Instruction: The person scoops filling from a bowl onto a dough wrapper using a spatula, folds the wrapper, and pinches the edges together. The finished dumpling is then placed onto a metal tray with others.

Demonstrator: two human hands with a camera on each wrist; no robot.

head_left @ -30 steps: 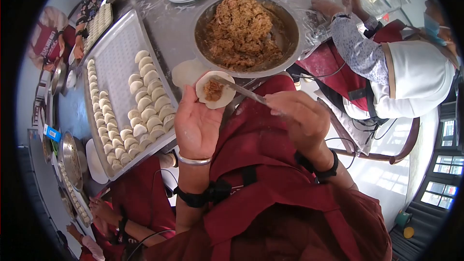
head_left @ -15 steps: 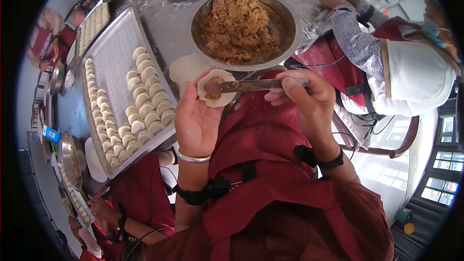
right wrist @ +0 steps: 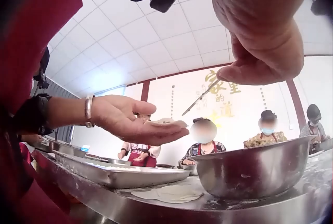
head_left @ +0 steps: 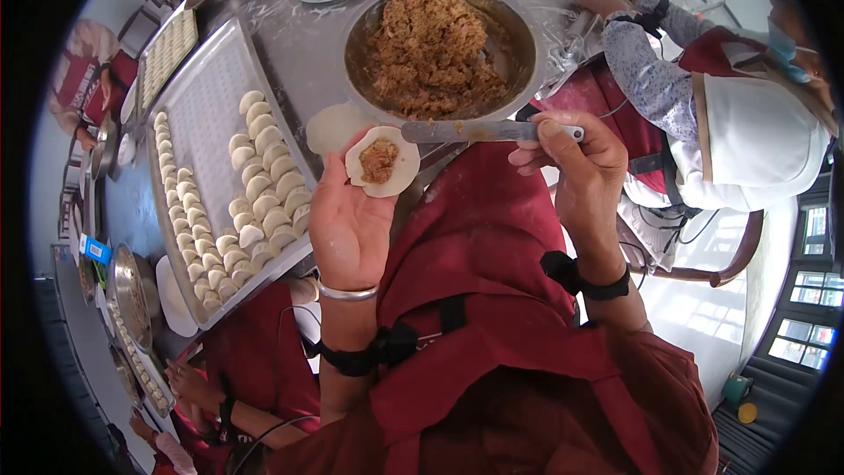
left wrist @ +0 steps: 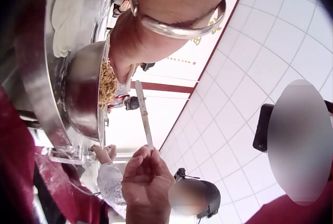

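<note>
My left hand (head_left: 354,242) lies palm up with its fingers extended, carrying a round dumpling wrapper (head_left: 405,169). A small lump of brown filling (head_left: 378,161) sits in the wrapper's middle. My right hand (head_left: 580,163) pinches the handle end of a flat metal filling spatula (head_left: 466,131) between thumb and fingers. The blade points left, its tip close beside the wrapper's upper right edge. In the right wrist view, the left hand (right wrist: 130,117) is flat beneath the wrapper, with the spatula (right wrist: 200,99) slanting down towards it.
A steel bowl (head_left: 526,70) heaped with filling (head_left: 435,44) stands just beyond my hands. Loose wrappers (head_left: 334,129) lie left of it. A metal tray (head_left: 207,114) with rows of dumplings (head_left: 272,158) is on the left. Another person (head_left: 651,75) works at the right.
The spatula has swung level, pressed across the filling, then lifted off to the right. The filling now looks flatter. My left hand has shifted slightly left with the wrapper.
</note>
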